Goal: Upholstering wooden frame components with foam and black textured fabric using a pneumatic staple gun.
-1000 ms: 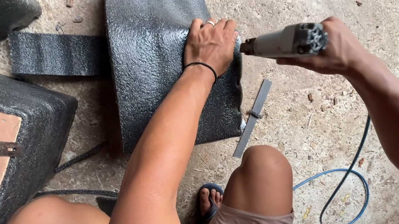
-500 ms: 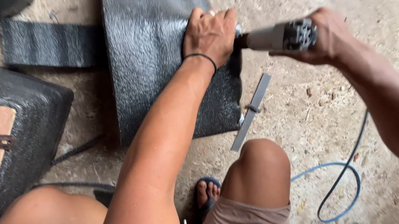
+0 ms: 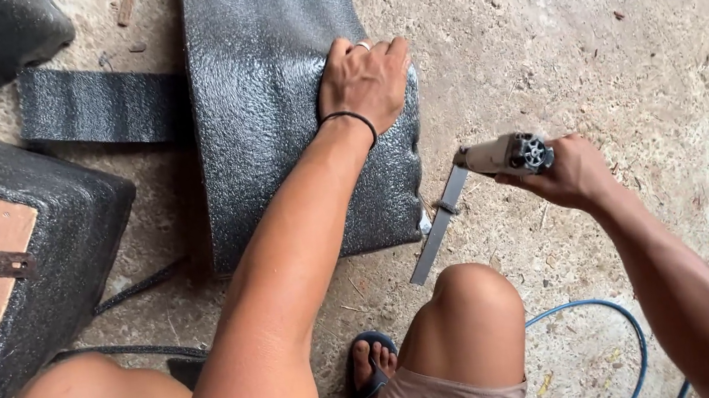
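My left hand presses flat, fingers together, on the right edge of a long panel wrapped in textured black vinyl that lies on the concrete floor. A black band circles that wrist. My right hand grips a grey pneumatic stapler, nose pointing left toward the panel's lower right corner, a short gap away from it. A flat grey metal strip lies on the floor just under the tool.
A second black-covered piece with bare wood inside sits at left, a loose black strip above it. A blue air hose loops by my right knee. My sandalled foot rests at bottom centre.
My right hand has carried the stapler down and away from the panel's upper right edge to beside its lower corner. My left hand stays pressed on the panel.
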